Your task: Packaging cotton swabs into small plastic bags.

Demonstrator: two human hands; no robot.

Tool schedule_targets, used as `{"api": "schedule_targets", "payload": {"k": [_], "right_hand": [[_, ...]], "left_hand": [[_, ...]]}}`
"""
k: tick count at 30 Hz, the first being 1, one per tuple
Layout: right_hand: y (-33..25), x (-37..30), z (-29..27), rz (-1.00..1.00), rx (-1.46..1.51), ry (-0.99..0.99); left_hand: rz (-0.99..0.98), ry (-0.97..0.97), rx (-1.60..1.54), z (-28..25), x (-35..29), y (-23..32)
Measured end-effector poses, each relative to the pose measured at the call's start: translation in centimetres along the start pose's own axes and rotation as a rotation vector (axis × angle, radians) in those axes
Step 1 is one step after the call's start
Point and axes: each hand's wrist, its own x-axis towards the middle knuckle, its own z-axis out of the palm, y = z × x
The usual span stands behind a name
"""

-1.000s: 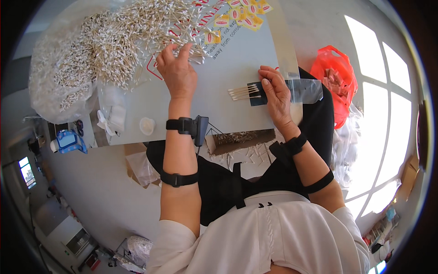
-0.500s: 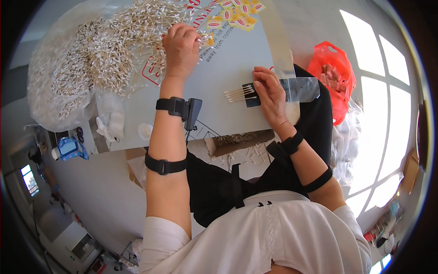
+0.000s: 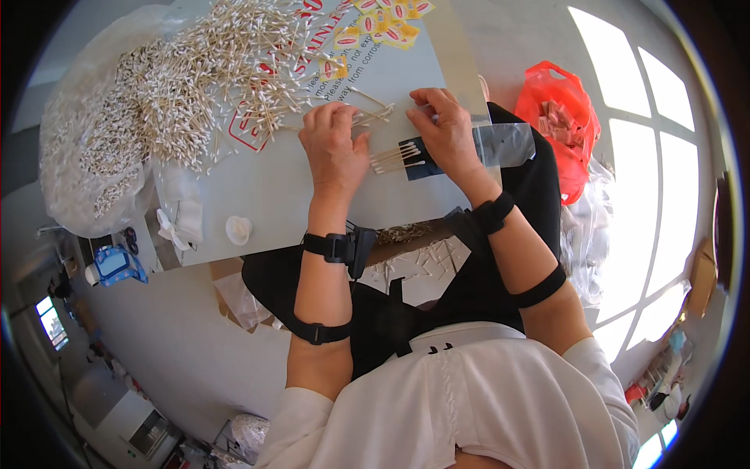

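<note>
My left hand [image 3: 336,144] is closed around a few cotton swabs [image 3: 378,114], whose white tips stick out to the right past its fingers. Just to the right, my right hand [image 3: 447,129] has its thumb and forefinger apart, facing those tips and holding nothing that I can see. A short row of cotton swabs [image 3: 394,159] lies nearer to me, tips resting on a black patch [image 3: 422,168] of a flat packet. The packet's clear part [image 3: 512,147] runs out under my right wrist and beyond the table edge.
A big heap of cotton swabs [image 3: 180,102] spills from a clear bag [image 3: 66,172] at the left. Yellow sachets [image 3: 394,33] lie at the far edge. A red plastic bag [image 3: 576,176] stands right of the table. A small white dish [image 3: 238,230] sits near the front edge.
My left hand has come from the heap toward me and rightward, bringing cotton swabs. My right hand has moved slightly away from me and left, off the packet's dark patch.
</note>
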Motion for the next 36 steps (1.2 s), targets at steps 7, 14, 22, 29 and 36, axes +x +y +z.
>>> {"api": "schedule_targets", "payload": {"k": [7,14,22,29,36], "right_hand": [[-0.6,3.1,2.1,-0.339,-0.458,-0.063],[-0.4,2.6,1.3,-0.472,-0.31,-0.159],[0.3,2.3,0.7,-0.55,-0.436,-0.281],[0.8,1.4,0.0,-0.575,-0.4,-0.21],[0.4,0.4,0.2,-0.567,-0.376,-0.27]], "left_hand": [[0.069,0.019,0.034,1.0,-1.2,-0.2],[-0.075,0.183,-0.036,0.2,-2.5,-2.2],[-0.048,0.07,0.039,0.0,-1.1,-3.5],[-0.113,0.161,0.123,0.3,-0.1,-4.2],[0.055,0.092,0.037,1.6,1.7,-0.5]]}}
